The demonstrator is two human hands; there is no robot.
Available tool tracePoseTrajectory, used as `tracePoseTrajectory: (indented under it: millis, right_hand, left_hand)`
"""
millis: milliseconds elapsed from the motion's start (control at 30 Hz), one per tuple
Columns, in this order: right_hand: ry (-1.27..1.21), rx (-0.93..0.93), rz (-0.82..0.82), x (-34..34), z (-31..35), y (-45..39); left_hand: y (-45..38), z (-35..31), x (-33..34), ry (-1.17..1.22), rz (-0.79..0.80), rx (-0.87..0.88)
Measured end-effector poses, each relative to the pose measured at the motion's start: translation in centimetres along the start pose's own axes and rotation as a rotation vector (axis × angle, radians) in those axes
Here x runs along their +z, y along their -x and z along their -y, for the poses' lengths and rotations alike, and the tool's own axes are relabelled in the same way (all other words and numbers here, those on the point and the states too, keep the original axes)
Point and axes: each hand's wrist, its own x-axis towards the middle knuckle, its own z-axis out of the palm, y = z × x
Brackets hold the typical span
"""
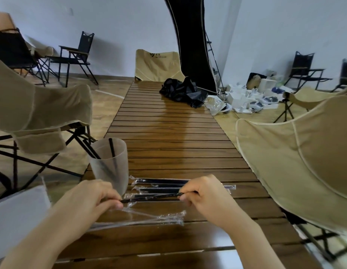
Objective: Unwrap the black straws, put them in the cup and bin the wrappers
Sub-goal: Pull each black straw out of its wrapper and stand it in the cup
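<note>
Both hands (pixel 95 197) (pixel 204 193) pinch one thin, seemingly still-wrapped black straw (pixel 151 197).

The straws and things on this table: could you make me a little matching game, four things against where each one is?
Things:
1. cup
2. empty wrappers
3. black bag
4. held straw

Places:
A. far end of the table
B. between both hands
C. table's left edge, two straws inside
D. flat on the table, nearest the person

Pairs: 1-C, 2-D, 3-A, 4-B
</note>
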Motion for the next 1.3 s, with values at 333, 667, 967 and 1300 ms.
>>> tracePoseTrajectory:
  millis: [333,667,967,1300]
  right_hand:
    - [-0.055,0.037,-0.113,-0.2,0.8,-0.3]
    - [-0.059,0.049,-0.158,-0.9,-0.1,-0.1]
    - [-0.085,0.101,-0.102,-1.0,-0.6,0.0]
    - [-0.035,0.088,-0.159,-0.7,-0.3,0.3]
  left_hand:
    - [0.0,-0.7,0.0,0.025,-0.073,-0.046]
    - [-0.1,-1.0,-0.1,0.075,-0.076,-0.045]
    - [0.5,-0.4,-0.8,0.053,-0.123,-0.048]
    - [0.3,-0.1,0.9,0.007,-0.106,-0.01]
